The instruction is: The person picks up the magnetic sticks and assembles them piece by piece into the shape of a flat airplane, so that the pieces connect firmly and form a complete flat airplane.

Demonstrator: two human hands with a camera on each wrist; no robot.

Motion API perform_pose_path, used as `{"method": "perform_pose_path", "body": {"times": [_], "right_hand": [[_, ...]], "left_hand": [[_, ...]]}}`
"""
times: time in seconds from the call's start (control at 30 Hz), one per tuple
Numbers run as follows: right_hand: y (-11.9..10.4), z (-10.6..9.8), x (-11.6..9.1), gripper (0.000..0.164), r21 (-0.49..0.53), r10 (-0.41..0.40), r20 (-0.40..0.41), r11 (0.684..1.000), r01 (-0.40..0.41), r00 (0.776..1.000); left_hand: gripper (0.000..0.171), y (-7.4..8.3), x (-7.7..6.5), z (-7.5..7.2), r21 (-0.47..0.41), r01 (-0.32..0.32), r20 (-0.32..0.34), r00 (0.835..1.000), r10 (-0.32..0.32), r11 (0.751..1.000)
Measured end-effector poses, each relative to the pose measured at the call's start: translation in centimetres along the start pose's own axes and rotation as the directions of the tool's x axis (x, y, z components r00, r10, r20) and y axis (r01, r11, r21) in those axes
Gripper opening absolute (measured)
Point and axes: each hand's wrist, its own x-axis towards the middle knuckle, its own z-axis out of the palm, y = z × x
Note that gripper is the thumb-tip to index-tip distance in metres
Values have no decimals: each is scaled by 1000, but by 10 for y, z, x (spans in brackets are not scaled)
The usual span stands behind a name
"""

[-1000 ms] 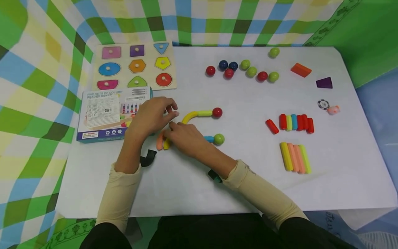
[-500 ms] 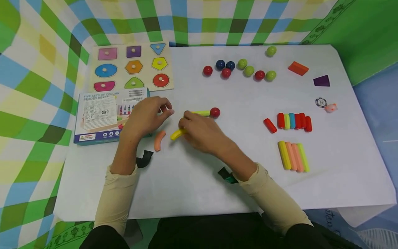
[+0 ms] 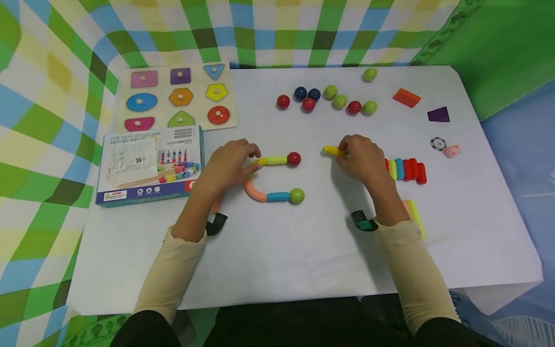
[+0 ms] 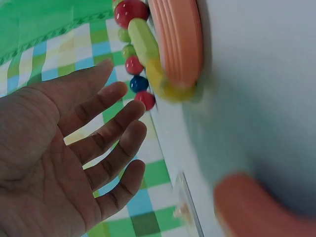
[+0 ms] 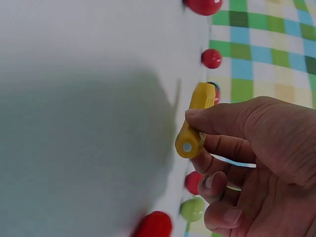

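Cloth-draped play corner

Checked cloth (image 3: 284,36) walls the far and left sides, green cloth (image 3: 507,58) the far right; the white-covered counter (image 3: 299,270) carries a peg puzzle (image 3: 179,97) and toy box (image 3: 149,166). Home or studio cannot be told.

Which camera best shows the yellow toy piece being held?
Right wrist: the yellow toy piece appears large, one end facing us. The head view shows it small, partly hidden by the right hand; the left wrist view lacks it.
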Motion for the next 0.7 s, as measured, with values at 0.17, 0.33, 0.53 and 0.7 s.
{"method": "perform_pose_path", "body": {"times": [0.17, 0.33, 0.53, 0.7], "right_hand": [[8, 5, 2, 32, 20, 27, 27, 999, -28, 999], [13, -2, -12, 38, 51, 38, 9, 998, -39, 999], [34, -23, -48, 38, 20, 165, -64, 986, -164, 984], [49, -18, -62, 37, 13, 226, -34, 974, -226, 974]], "left_hand": [[33, 11, 15, 8, 23, 10, 20, 1000, -11, 1000], [30, 12, 20, 17, 31, 31, 26, 999, -32, 999], [27, 8, 22, 21, 58, 38, 9, 999, -38, 998], [26, 10, 24, 22, 39, 24, 28, 999, -25, 999]]}}
